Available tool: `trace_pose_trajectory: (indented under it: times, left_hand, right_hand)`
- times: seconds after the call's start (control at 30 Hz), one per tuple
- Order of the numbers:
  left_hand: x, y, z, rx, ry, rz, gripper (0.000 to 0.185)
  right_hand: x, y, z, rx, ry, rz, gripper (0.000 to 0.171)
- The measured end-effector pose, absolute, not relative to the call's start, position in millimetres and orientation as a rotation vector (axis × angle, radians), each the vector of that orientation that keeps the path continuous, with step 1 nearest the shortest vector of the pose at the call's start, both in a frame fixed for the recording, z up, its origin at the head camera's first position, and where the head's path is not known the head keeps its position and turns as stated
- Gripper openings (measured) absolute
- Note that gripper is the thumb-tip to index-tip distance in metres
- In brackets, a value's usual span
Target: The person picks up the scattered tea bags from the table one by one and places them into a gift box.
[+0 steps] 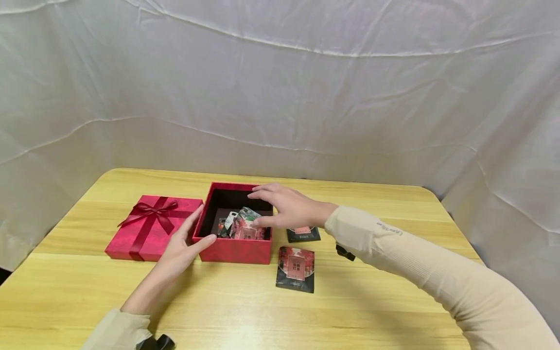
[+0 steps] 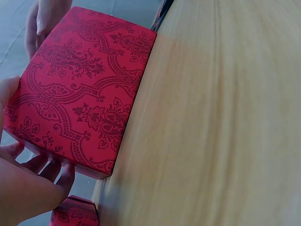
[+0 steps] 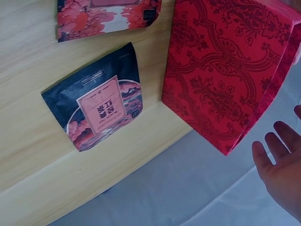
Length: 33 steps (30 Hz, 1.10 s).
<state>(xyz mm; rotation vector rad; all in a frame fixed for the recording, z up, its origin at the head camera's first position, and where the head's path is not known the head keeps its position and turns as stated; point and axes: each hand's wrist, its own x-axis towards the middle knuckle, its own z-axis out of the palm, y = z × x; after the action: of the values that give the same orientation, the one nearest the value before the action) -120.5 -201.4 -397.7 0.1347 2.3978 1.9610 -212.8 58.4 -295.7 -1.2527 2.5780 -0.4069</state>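
Observation:
A red patterned gift box [image 1: 236, 251] stands without its lid; several tea sachets [image 1: 247, 228] lie inside on its dark bottom. My left hand [image 1: 181, 245] rests against the box's left side, its fingers stretched along the wall and its thumb on the front rim. In the left wrist view, those fingertips touch the patterned box [image 2: 84, 89]. Above the box's right rim hovers my right hand [image 1: 288, 206], with spread fingers and nothing visible in them. The right wrist view shows that hand [image 3: 284, 165] apart from the box [image 3: 221, 70].
Left of the box lies its red lid [image 1: 144, 226] with a dark red ribbon bow. One black and red tea sachet [image 1: 295, 270] lies flat at the front right. Another sachet [image 1: 304, 234], printed "BLACK TEA", lies behind it, partly covered by the right hand. White cloth [image 1: 280, 97] hangs behind the table.

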Motion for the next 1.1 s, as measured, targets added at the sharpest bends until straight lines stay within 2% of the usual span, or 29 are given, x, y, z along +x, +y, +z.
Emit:
trace_pose_trajectory:
  times: [0.5, 1.1]
  left_hand:
    - [-120.3, -202.0, -396.9, 0.137, 2.410, 1.930, 0.078]
    - [-120.4, -202.9, -398.0, 0.135, 2.413, 1.928, 0.078]
  right_hand:
    - [-220.8, 91.7, -303.9, -1.196, 2.649, -0.609, 0.066]
    - [-223.3, 129.5, -345.5, -0.993, 2.616, -0.875, 0.061]
